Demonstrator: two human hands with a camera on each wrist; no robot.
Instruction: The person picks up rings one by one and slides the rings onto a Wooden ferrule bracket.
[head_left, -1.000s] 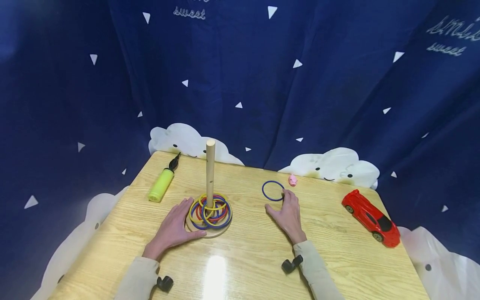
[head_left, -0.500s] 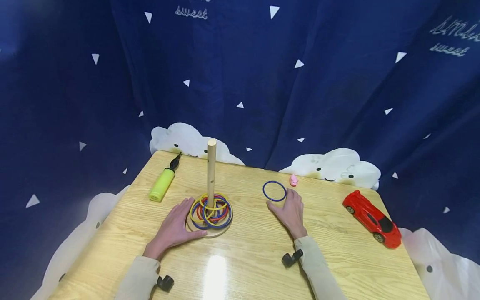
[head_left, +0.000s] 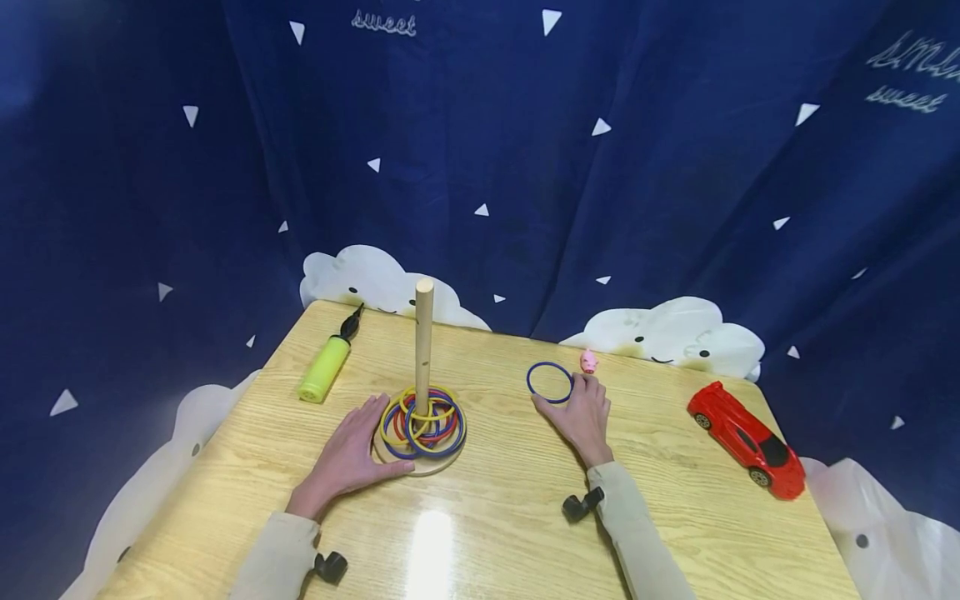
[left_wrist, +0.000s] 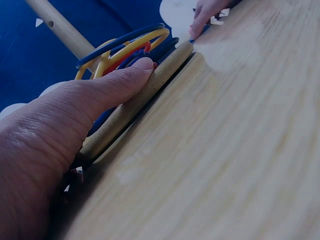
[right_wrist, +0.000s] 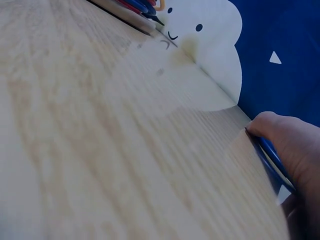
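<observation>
My left hand (head_left: 348, 454) grips the round wooden base (head_left: 441, 464) of a ring toss stand, its thumb across the near rim. An upright post (head_left: 423, 346) rises from that base. Several yellow, red and blue rings (left_wrist: 125, 40) lie piled around the post's foot. To the right, my right hand (head_left: 585, 417) holds a single blue ring (head_left: 550, 362), thumb at its near edge and fingertips at its right side. In the right wrist view the thumb (right_wrist: 272, 125) presses on the blue ring (right_wrist: 274, 160); the other fingers are mostly hidden.
A yellow-green hand pump (head_left: 325, 367) lies at the back left. Behind the right hand stands a small pink pig toy (head_left: 588, 361), close to its fingertips. A red toy car (head_left: 746, 442) sits near the right edge of the wooden table (head_left: 510, 517). A dark blue curtain (head_left: 480, 150) hangs behind.
The right hand's thumb has moved up to the near edge of the blue ring, and its fingers have shifted slightly forward. The left hand and the stand have stayed put.
</observation>
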